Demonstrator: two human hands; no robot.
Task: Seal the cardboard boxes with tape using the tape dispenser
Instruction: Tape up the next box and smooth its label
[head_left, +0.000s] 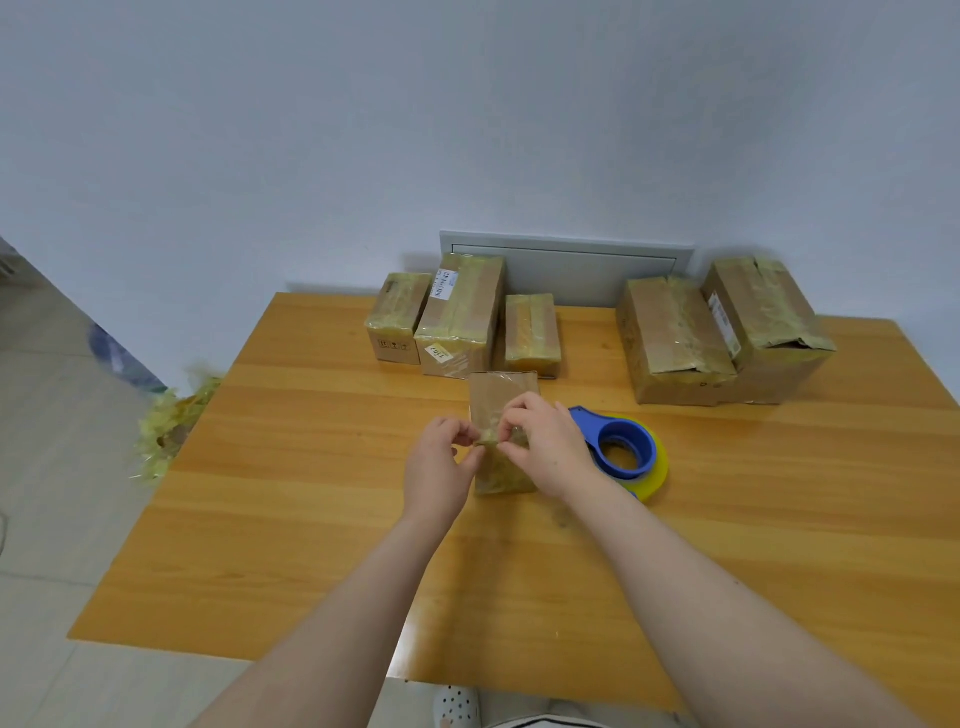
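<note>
The small box lies on the surface, its long axis pointing away from me. Fingers of my left hand and right hand pinch crumpled tape on it. The tape dispenser lies just to the right, nearer my right hand.

A wooden desk fills the lower half of the frame. At upper centre, along its far edge, three taped boxes stand touching in a row: a low box, a tall box and a narrow box. At upper right, a large box touches a larger box. At centre lies a small box. A blue tape dispenser lies just to its right.
</note>
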